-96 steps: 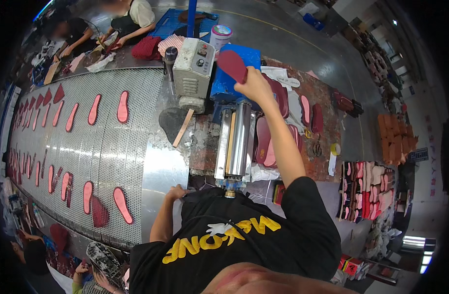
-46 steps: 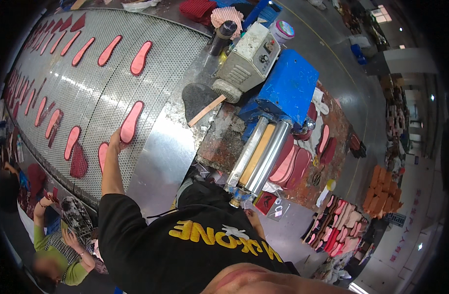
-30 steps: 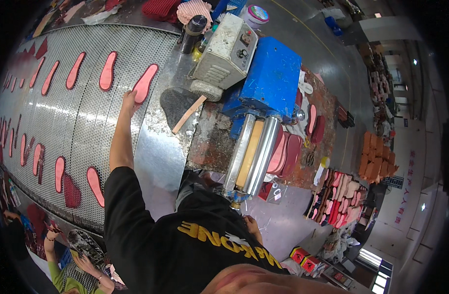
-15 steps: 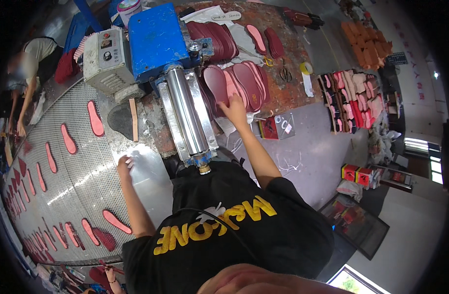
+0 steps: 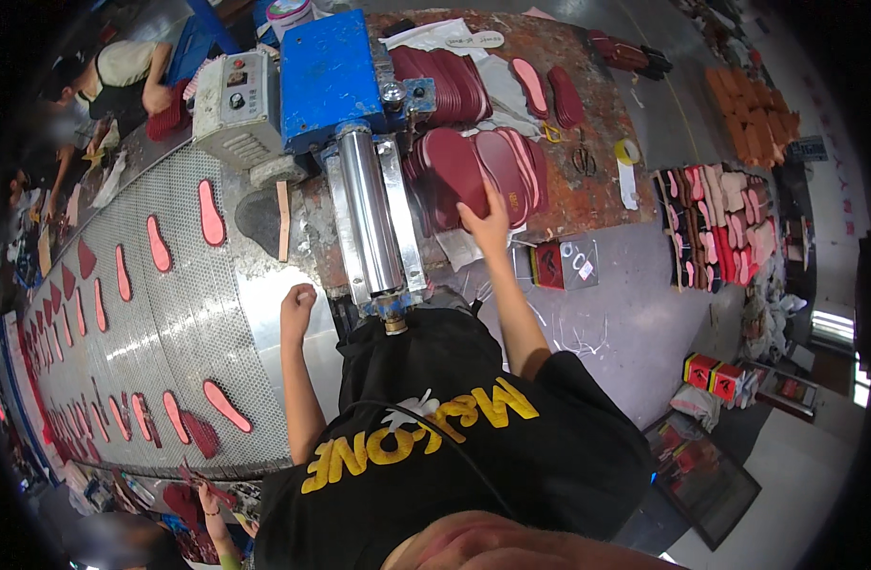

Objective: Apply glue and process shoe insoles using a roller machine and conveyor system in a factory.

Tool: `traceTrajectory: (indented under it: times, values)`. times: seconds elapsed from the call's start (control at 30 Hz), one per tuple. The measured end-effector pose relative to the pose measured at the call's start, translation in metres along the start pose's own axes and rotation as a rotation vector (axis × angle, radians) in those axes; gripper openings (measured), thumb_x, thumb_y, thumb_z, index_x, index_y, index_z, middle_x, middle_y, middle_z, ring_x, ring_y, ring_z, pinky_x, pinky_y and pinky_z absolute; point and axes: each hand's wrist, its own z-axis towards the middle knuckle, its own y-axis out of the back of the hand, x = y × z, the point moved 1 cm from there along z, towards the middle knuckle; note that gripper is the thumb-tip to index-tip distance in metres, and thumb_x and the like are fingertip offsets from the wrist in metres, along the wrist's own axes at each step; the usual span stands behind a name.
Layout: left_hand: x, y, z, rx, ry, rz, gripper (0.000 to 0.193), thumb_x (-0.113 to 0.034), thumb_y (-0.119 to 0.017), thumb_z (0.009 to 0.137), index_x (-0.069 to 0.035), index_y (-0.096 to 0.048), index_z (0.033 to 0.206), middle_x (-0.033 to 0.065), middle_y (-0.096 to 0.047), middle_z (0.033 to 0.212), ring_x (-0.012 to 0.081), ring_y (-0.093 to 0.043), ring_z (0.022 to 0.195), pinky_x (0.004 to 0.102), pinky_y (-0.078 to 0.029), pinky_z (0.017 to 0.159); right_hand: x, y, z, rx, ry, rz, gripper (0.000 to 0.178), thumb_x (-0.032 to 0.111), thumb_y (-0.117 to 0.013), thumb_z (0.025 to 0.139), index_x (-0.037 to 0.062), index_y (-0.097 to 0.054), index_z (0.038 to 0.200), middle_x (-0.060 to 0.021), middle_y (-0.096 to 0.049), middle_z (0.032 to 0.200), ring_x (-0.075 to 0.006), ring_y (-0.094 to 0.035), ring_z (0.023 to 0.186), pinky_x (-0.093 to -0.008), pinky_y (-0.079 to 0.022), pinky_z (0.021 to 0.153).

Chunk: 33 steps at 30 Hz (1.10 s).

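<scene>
My right hand (image 5: 488, 228) pinches the near end of a dark red insole (image 5: 447, 176), thumb on top and fingers along its edge. The insole lies over a pile of pink and dark red insoles (image 5: 504, 171) on the worn bench, right of the machine's steel roller (image 5: 369, 214). My left hand (image 5: 299, 309) is curled closed above a smooth metal sheet (image 5: 274, 332), left of the roller's near end. What its fingers hold, if anything, is hidden.
A blue machine housing (image 5: 329, 81) and grey control box (image 5: 234, 109) stand beyond the roller. Pink insoles (image 5: 212, 211) lie spaced on a perforated metal surface (image 5: 183, 313) at left. Scissors (image 5: 583, 160) and a tape roll (image 5: 626, 152) rest on the bench. Another person (image 5: 122, 81) works at far left.
The top dark red insole has turned and shifted under my right hand's grip. My left hand has moved nearer the roller, its fingers now curled. The whole view has swung left.
</scene>
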Motion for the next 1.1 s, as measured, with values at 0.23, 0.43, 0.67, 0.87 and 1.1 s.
traceTrajectory:
  times: [0.23, 0.43, 0.67, 0.87, 1.1]
  values:
    - [-0.168, 0.008, 0.025, 0.145, -0.327, 0.11, 0.053, -0.009, -0.07, 0.074, -0.005, -0.052, 0.123, 0.014, -0.056, 0.121, 0.0244, -0.054, 0.112, 0.0343, -0.043, 0.092, 0.051, 0.046, 0.016, 0.627, 0.302, -0.07, 0.065, 0.016, -0.073, 0.066, 0.0066, -0.053, 0.126, -0.0152, -0.055, 0.125, -0.0309, -0.05, 0.116, -0.0377, -0.036, 0.101]
    - [-0.215, 0.004, 0.028, 0.316, -0.7, 0.371, 0.077, -0.017, -0.078, 0.064, -0.001, -0.043, 0.131, 0.0189, -0.044, 0.136, 0.0326, -0.04, 0.126, 0.0387, -0.033, 0.104, 0.1, 0.006, 0.007, 0.676, 0.362, 0.111, 0.059, 0.016, -0.073, 0.071, 0.0049, -0.053, 0.125, -0.0129, -0.053, 0.126, -0.0275, -0.049, 0.118, -0.0359, -0.037, 0.1]
    - [-0.195, 0.029, 0.01, 0.15, -0.769, 0.627, 0.078, -0.025, -0.078, 0.059, -0.001, -0.046, 0.127, 0.0141, -0.049, 0.128, 0.0332, -0.042, 0.121, 0.0399, -0.033, 0.103, 0.008, 0.013, -0.026, 0.434, -0.194, 0.255, 0.024, 0.019, -0.053, 0.093, -0.0023, -0.06, 0.104, -0.0048, -0.062, 0.09, -0.0114, -0.058, 0.085, -0.025, -0.046, 0.076]
    - [-0.127, 0.077, -0.001, -0.059, -0.666, 0.586, 0.078, -0.021, -0.078, 0.057, -0.005, -0.047, 0.127, 0.0137, -0.052, 0.122, 0.0335, -0.045, 0.116, 0.0403, -0.036, 0.1, -0.074, -0.007, -0.102, 0.949, -0.199, -0.075, 0.028, 0.025, -0.055, 0.09, -0.0012, -0.061, 0.084, -0.0056, -0.06, 0.066, -0.0126, -0.056, 0.063, -0.0292, -0.044, 0.059]
    - [0.024, 0.053, -0.06, -0.002, -0.016, -1.086, 0.064, -0.004, -0.063, 0.078, -0.008, -0.037, 0.136, 0.0039, -0.047, 0.126, 0.0186, -0.047, 0.112, 0.0348, -0.041, 0.093, -0.203, -0.018, -0.145, 1.173, -0.298, -0.12, 0.024, 0.021, -0.058, 0.087, -0.0006, -0.064, 0.095, -0.0067, -0.065, 0.079, -0.0161, -0.06, 0.074, -0.0294, -0.047, 0.069]
